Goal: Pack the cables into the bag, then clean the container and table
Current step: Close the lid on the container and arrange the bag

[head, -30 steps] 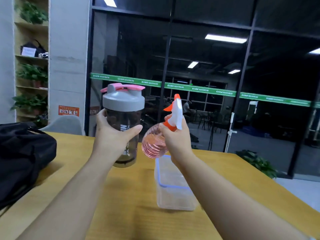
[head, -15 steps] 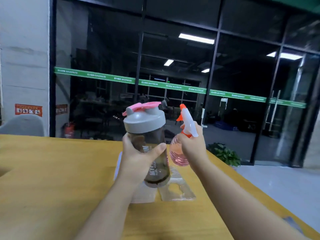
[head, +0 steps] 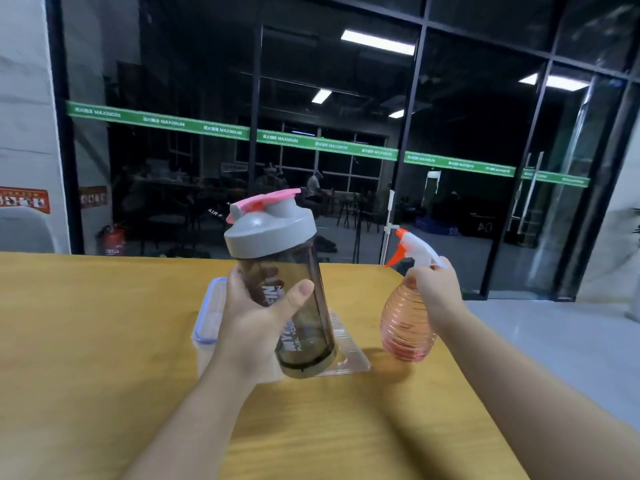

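Our left hand [head: 252, 327] grasped shaker bottle [head: 280, 289]; right hand [head: 434, 289] grasped spray bottle [head: 407, 327]. No cables or bag visible. Container [head: 207, 317], bench [head: 86, 341] apparently awaited cleaning.

dark glass wall [head: 346, 98] with green stripe [head: 325, 144], ceiling lights [head: 377, 41] reflected, grey floor [head: 554, 337] at right
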